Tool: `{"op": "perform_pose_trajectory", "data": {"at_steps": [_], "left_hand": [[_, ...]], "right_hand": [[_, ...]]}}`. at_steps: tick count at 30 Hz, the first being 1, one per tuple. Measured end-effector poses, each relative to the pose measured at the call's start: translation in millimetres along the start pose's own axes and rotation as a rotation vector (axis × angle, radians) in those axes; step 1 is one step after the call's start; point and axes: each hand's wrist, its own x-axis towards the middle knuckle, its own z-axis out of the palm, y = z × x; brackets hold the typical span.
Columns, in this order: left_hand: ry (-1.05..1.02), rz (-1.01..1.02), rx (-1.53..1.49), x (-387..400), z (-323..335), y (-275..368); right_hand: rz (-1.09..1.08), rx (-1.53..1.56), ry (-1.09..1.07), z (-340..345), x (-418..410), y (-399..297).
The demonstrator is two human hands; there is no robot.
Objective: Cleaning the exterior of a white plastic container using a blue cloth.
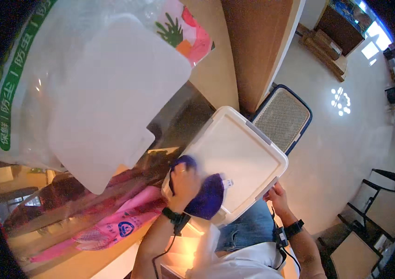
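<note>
A white plastic storage box with a closed lid (242, 157) and grey latches stands in front of me. My left hand (185, 181), slightly blurred, grips a dark purple cloth item (206, 198) over the lid's near left corner; a small white tag shows at the cloth's edge. My right hand (277, 197) is at the box's right side by a grey latch, fingers bent; whether it grips the rim cannot be told. A pink bag (138, 212) with a blue emblem lies left of my left hand.
A large clear plastic bag with green printing (12, 87) and a white sheet-like piece (113, 94) fill the upper left. Behind the box are a wooden panel (260, 45) and a perforated basket with a dark blue rim (284, 118). Chairs (357, 254) stand at the lower right.
</note>
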Motion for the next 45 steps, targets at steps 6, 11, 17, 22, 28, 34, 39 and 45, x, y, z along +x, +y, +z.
{"op": "perform_pose_trajectory", "data": {"at_steps": [6,11,17,22,28,34,39,45], "left_hand": [[0.137,0.072,-0.087,59.1,11.5,45.8],[0.232,0.158,-0.136,138.8,4.6,99.2],[0.044,0.039,-0.528,100.6,35.8,154.4],[-0.205,0.549,-0.385,22.1,-3.3,195.0],[-0.637,0.402,-1.394,19.0,-82.5,149.7],[-0.093,0.116,-0.354,0.4,-33.9,3.8],[0.008,-0.154,-0.76,-59.0,8.5,-77.2],[0.125,-0.36,-0.803,-129.4,84.6,-72.1]], "right_hand": [[0.011,-0.019,0.012,4.7,0.7,2.5],[-0.006,0.02,-0.062,-3.9,3.7,10.4],[-0.003,0.013,-0.02,7.0,-0.3,3.3],[0.022,-0.041,-0.037,-7.8,-3.5,-6.8],[-0.147,-0.416,0.073,-34.5,-1.0,-31.9],[-0.351,-0.545,0.252,-41.3,8.0,-69.7],[-0.882,-1.048,0.202,61.9,16.4,-117.0],[-0.767,-1.297,-0.205,198.7,40.8,-74.2]]}}
